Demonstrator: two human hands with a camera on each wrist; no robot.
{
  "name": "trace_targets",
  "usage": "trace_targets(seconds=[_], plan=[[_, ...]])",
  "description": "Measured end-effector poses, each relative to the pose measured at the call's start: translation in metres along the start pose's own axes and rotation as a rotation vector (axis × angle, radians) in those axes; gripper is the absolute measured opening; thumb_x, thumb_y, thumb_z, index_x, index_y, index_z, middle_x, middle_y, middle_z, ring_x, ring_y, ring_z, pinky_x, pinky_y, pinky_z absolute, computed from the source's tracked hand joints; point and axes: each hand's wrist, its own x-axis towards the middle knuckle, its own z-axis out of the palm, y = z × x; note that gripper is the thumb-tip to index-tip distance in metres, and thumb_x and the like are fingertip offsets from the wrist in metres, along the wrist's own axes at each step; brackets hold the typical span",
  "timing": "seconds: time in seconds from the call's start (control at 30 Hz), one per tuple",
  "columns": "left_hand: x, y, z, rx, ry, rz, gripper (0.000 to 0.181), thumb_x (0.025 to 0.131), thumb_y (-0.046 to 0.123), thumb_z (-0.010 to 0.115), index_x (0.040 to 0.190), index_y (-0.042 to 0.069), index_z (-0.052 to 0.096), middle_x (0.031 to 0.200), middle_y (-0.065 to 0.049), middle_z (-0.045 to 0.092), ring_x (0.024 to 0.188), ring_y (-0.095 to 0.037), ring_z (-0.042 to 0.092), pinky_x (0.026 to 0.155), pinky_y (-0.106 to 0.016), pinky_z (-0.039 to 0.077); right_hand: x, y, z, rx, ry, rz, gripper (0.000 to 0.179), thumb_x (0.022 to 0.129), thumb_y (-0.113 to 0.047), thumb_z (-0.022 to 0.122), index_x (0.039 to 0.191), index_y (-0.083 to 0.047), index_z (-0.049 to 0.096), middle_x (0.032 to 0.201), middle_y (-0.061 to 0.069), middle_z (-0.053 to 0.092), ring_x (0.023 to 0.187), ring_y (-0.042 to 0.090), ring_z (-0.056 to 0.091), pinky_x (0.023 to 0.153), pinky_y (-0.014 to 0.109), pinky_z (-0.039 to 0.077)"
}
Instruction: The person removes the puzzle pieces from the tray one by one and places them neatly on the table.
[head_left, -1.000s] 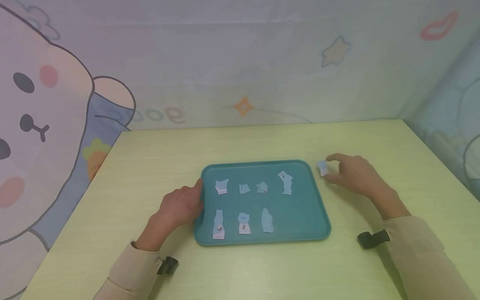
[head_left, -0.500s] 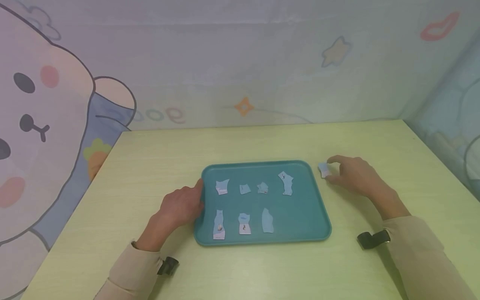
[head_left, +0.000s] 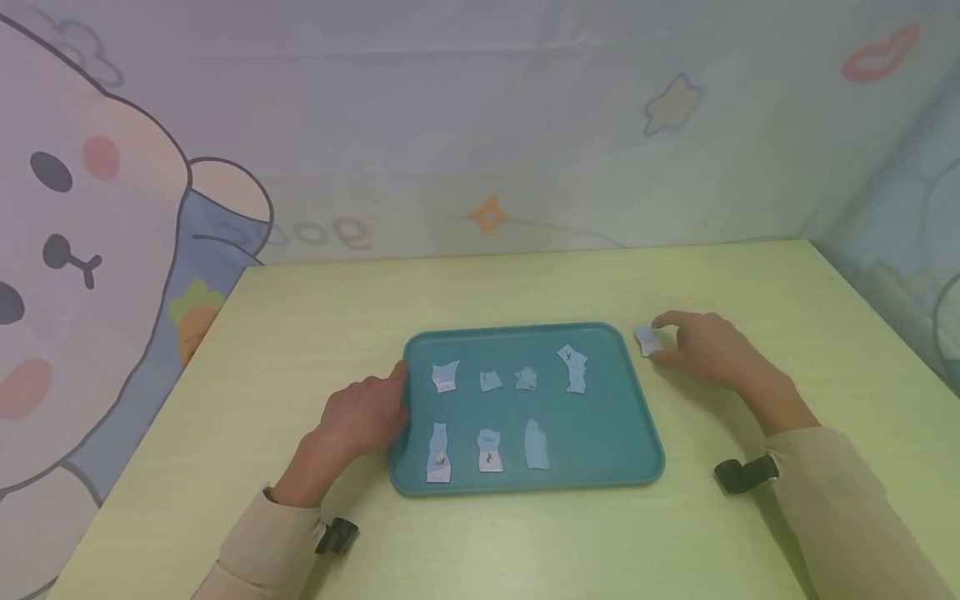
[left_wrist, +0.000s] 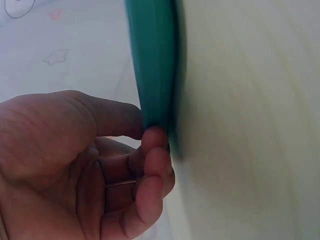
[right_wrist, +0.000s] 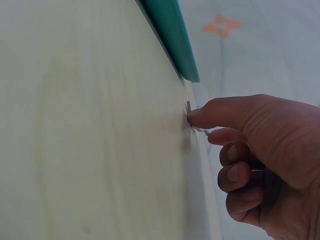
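Observation:
A green tray lies on the table, its left rim gripped by my left hand. In the left wrist view, the thumb and curled fingers meet at the tray's edge. Beyond the tray's right rim, my right hand pinches a small torn piece of paper, pale blue and white, between thumb and index finger. The right wrist view shows this piece edge-on and bent, close to the tabletop, with the other fingers curled. Whether it touches the table I cannot tell.
Several torn paper pieces lie on the tray in two rows, among them a long one with a small boat picture and a plain blue strip. Behind the pale yellow table hangs a printed cloth.
The paper piece in my right hand has tilted slightly between the fingers. My left hand and the tray keep their places; the head view has shifted a little.

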Motion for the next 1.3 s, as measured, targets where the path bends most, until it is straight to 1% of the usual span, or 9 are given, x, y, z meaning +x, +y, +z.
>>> trace_targets(seconds=[0.17, 0.3, 0.43, 0.5, 0.67, 0.83, 1.0, 1.17, 1.3], plan=[[0.001, 0.000, 0.000, 0.000, 0.003, 0.003, 0.061, 0.104, 0.012, 0.054, 0.159, -0.005, 0.035, 0.083, -0.010, 0.061, 0.074, -0.022, 0.056, 0.058, -0.035, 0.041, 0.002, 0.002, -0.001, 0.001, -0.008, 0.002, 0.052, 0.094, -0.027, 0.073, 0.135, 0.004, 0.063, 0.066, 0.000, 0.048, 0.066, 0.017, 0.045, 0.061, 0.033, 0.037], [0.001, -0.001, 0.000, -0.004, 0.000, 0.003, 0.062, 0.104, 0.012, 0.054, 0.159, -0.006, 0.034, 0.080, -0.009, 0.059, 0.072, -0.022, 0.055, 0.057, -0.034, 0.040, 0.003, 0.004, -0.001, -0.006, -0.015, 0.000, 0.052, 0.094, -0.028, 0.073, 0.134, 0.005, 0.063, 0.067, 0.000, 0.051, 0.068, 0.018, 0.047, 0.063, 0.034, 0.039], [0.001, -0.001, 0.000, -0.009, 0.009, 0.009, 0.061, 0.104, 0.011, 0.054, 0.159, -0.007, 0.035, 0.077, -0.008, 0.056, 0.070, -0.021, 0.054, 0.056, -0.033, 0.038, 0.004, 0.005, -0.001, -0.015, -0.026, 0.000, 0.054, 0.095, -0.029, 0.074, 0.136, 0.005, 0.063, 0.070, 0.002, 0.055, 0.072, 0.020, 0.051, 0.066, 0.035, 0.042], [0.000, -0.001, 0.001, -0.009, 0.012, 0.010, 0.061, 0.104, 0.011, 0.054, 0.159, -0.007, 0.035, 0.077, -0.008, 0.056, 0.069, -0.021, 0.054, 0.056, -0.033, 0.038, 0.005, 0.006, -0.001, -0.016, -0.031, 0.003, 0.056, 0.095, -0.030, 0.074, 0.137, 0.005, 0.062, 0.071, 0.003, 0.055, 0.073, 0.020, 0.051, 0.067, 0.035, 0.042], [-0.001, 0.001, 0.000, -0.010, 0.002, 0.004, 0.061, 0.104, 0.011, 0.054, 0.159, -0.007, 0.034, 0.079, -0.008, 0.058, 0.071, -0.022, 0.054, 0.057, -0.033, 0.039, 0.004, 0.006, -0.001, -0.007, -0.019, 0.004, 0.059, 0.095, -0.032, 0.075, 0.139, 0.005, 0.061, 0.071, 0.002, 0.052, 0.070, 0.018, 0.048, 0.065, 0.034, 0.040], [-0.002, 0.001, 0.000, -0.007, 0.010, 0.013, 0.061, 0.104, 0.010, 0.054, 0.159, -0.007, 0.034, 0.078, -0.008, 0.057, 0.070, -0.021, 0.054, 0.056, -0.033, 0.039, 0.003, 0.004, -0.004, 0.016, 0.016, -0.013, 0.056, 0.094, -0.030, 0.076, 0.137, 0.003, 0.062, 0.067, 0.001, 0.052, 0.064, 0.016, 0.046, 0.060, 0.034, 0.037], [-0.001, 0.000, 0.001, -0.003, 0.025, 0.026, 0.060, 0.103, 0.011, 0.055, 0.158, -0.008, 0.036, 0.077, -0.008, 0.057, 0.069, -0.021, 0.054, 0.056, -0.033, 0.039, 0.001, 0.000, -0.006, 0.033, 0.033, -0.012, 0.054, 0.095, -0.030, 0.076, 0.138, 0.000, 0.063, 0.067, 0.002, 0.053, 0.063, 0.016, 0.046, 0.059, 0.034, 0.038], [-0.001, 0.000, 0.001, -0.001, 0.025, 0.027, 0.061, 0.103, 0.010, 0.055, 0.158, -0.008, 0.036, 0.076, -0.008, 0.056, 0.068, -0.021, 0.054, 0.055, -0.032, 0.038, -0.001, -0.007, -0.010, 0.055, 0.033, 0.005, 0.054, 0.095, -0.031, 0.076, 0.139, -0.003, 0.063, 0.071, 0.004, 0.055, 0.063, 0.018, 0.048, 0.059, 0.035, 0.040], [-0.001, 0.000, 0.001, -0.002, 0.019, 0.022, 0.061, 0.104, 0.011, 0.055, 0.158, -0.007, 0.035, 0.077, -0.008, 0.056, 0.069, -0.021, 0.054, 0.056, -0.033, 0.039, -0.004, -0.013, -0.013, 0.061, 0.036, -0.004, 0.052, 0.096, -0.029, 0.075, 0.140, -0.004, 0.062, 0.072, 0.005, 0.057, 0.063, 0.019, 0.049, 0.060, 0.035, 0.041]])
